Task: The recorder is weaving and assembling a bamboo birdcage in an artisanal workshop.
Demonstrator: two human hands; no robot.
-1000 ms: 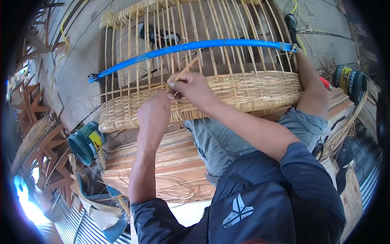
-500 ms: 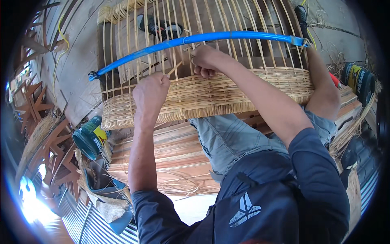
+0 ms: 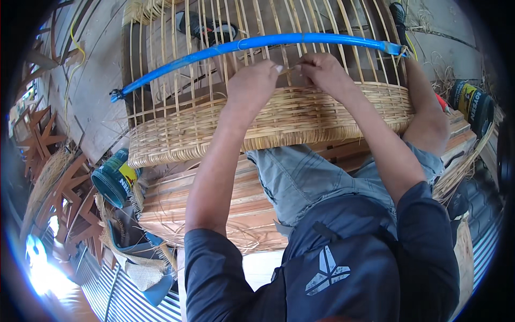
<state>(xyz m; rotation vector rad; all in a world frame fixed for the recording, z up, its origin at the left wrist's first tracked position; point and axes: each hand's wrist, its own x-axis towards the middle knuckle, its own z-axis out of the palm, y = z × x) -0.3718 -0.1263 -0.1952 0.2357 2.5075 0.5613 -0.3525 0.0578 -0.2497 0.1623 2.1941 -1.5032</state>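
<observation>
A half-woven rattan piece [image 3: 316, 118] lies across my lap, its lower band tightly woven and its bare upright stakes [image 3: 175, 75] running away from me. Just above the woven edge, my left hand [image 3: 252, 88] is closed, thumb against fingers. My right hand [image 3: 327, 78] pinches a little to the right of it. A thin rattan strip [image 3: 289, 68] shows in the small gap between the two hands, among the stakes. Beyond both hands, a bent blue pipe [image 3: 268, 41] spans the stakes, tied at its ends.
Stacked wooden planks [image 3: 177, 196] lie under the piece. A dark green paint can [image 3: 110, 180] stands at the left, another can [image 3: 472, 107] at the right. Star-shaped wooden frames [image 3: 40, 139] lean at far left. Loose rattan strands [image 3: 456, 177] lie at right, a shoe [image 3: 206, 28] beyond the stakes.
Both hands have moved right along the woven edge, the left one further, so that they are closer together. The rattan piece has shifted slightly left in view.
</observation>
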